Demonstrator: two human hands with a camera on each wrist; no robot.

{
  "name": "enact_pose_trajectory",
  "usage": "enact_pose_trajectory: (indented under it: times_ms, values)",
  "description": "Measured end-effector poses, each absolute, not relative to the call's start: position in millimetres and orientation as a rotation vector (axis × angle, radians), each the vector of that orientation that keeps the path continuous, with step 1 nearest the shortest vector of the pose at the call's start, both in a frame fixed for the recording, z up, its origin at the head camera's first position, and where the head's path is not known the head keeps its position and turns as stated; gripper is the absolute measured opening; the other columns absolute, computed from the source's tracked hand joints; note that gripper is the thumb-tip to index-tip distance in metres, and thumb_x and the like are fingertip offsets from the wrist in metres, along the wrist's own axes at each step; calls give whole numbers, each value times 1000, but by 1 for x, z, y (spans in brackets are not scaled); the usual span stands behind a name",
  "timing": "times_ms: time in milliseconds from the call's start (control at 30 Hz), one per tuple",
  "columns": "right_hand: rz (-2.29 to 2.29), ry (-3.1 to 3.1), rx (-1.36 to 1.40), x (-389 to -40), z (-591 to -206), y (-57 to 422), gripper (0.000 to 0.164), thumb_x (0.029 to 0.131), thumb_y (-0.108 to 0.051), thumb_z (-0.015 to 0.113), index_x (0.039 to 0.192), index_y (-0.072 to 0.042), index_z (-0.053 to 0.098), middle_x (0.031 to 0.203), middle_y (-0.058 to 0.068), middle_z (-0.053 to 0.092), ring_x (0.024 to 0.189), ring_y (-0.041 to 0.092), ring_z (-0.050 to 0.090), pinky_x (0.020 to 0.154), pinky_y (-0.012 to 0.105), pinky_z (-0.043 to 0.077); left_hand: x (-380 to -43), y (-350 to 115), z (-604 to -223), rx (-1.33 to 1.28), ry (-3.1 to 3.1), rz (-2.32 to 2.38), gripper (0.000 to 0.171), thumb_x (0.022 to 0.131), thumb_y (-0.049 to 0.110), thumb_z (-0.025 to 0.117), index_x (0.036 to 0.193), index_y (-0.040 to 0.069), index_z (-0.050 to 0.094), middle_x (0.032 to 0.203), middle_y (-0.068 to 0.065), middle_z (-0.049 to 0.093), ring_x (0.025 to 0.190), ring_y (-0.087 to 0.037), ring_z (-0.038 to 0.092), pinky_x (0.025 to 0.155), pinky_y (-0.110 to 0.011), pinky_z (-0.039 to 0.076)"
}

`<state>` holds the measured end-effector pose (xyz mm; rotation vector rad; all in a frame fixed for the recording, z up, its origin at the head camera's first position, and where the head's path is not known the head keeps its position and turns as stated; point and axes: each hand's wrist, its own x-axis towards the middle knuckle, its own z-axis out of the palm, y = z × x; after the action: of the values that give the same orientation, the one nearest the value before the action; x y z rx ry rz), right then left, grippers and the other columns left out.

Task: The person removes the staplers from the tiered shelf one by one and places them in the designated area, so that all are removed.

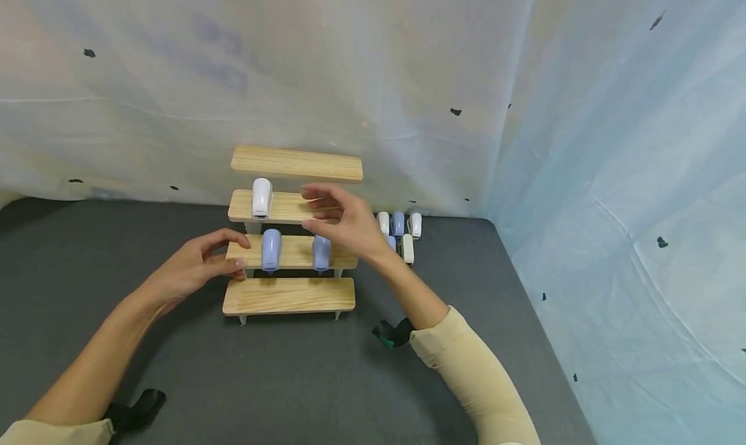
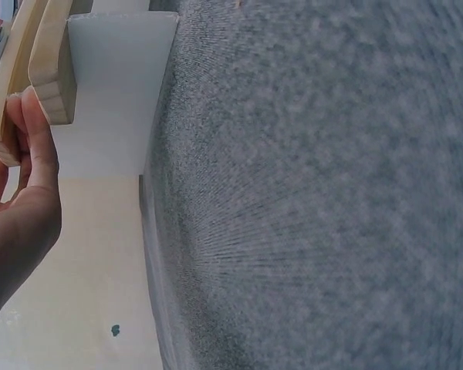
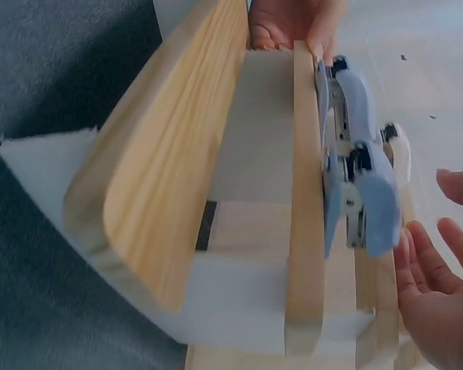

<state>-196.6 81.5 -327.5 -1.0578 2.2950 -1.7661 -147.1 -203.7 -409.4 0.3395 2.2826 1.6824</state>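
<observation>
A tiered wooden shelf rack (image 1: 289, 295) stands on the dark table. My left hand (image 1: 197, 263) grips the left end of its second board from the bottom, and the left wrist view shows the fingers (image 2: 38, 142) around that board's end. On this board sit a left blue stapler (image 1: 271, 251) and a right blue stapler (image 1: 321, 254). One tier higher, a white stapler (image 1: 261, 199) is at the left. My right hand (image 1: 345, 221) hovers at the right part of that tier, holding nothing, with fingers spread from the thumb close by the right blue stapler.
To the right of the rack, several staplers (image 1: 408, 249), white, blue and cream, lie grouped on the table (image 1: 466, 367). The top board (image 1: 297, 163) stands against a pale sheet (image 1: 379, 56) at the back; another sheet (image 1: 641, 238) hangs at the right.
</observation>
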Motion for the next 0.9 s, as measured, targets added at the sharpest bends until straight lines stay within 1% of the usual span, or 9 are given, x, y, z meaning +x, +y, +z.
enact_pose_trajectory:
  times_ms: [67,200,333,467,600,700,800,900]
  values:
    - [-1746,2312,-1058,-202,-334,77,52,88,4,72,135,8,52,130,26,58,116,39,59,98,44,50,-148,-204,-409,335,2281,1677,42,99,30,65,130,8,49,125,-16,47,89,-26,68,81,-37,55]
    - [-1692,2362,-1057,-208,-340,68,53,88,-3,75,137,-1,54,129,18,60,116,27,61,97,31,50,-147,-205,-408,330,2287,1667,41,99,31,65,129,9,49,124,-16,48,89,-26,68,82,-37,54]
    - [-1642,2404,-1022,-209,-338,60,54,88,-8,76,138,-5,54,131,12,61,117,19,61,98,23,47,-147,-204,-407,344,2277,1683,40,99,30,64,129,8,49,124,-15,47,89,-26,68,81,-37,55]
    - [-1592,2443,-961,-207,-334,53,57,88,-11,78,139,-9,53,135,8,59,121,15,58,101,19,43,-148,-204,-406,366,2264,1697,38,100,28,63,129,8,49,123,-16,48,89,-26,69,81,-37,55]
    - [-1533,2481,-916,-207,-331,48,60,88,-14,78,141,-12,52,137,5,58,123,14,57,101,18,42,-148,-202,-407,372,2255,1697,38,100,28,63,129,9,49,121,-16,49,89,-26,69,81,-37,56]
    - [-1494,2512,-890,-207,-329,44,62,88,-17,79,143,-13,50,138,4,58,123,13,56,100,17,42,-149,-202,-406,368,2253,1690,38,100,29,63,130,9,49,120,-16,49,89,-26,69,81,-38,55]
    - [-1461,2540,-849,-208,-327,41,62,88,-20,79,143,-16,50,138,1,58,123,9,55,99,15,41,-150,-203,-405,367,2255,1682,39,100,29,63,130,9,48,121,-17,49,89,-26,68,81,-38,55]
    - [-1439,2562,-827,-209,-327,37,63,88,-22,79,144,-18,50,139,-1,57,123,8,55,99,15,41,-149,-204,-405,365,2263,1678,39,100,30,62,130,9,48,122,-16,48,90,-25,68,81,-36,55]
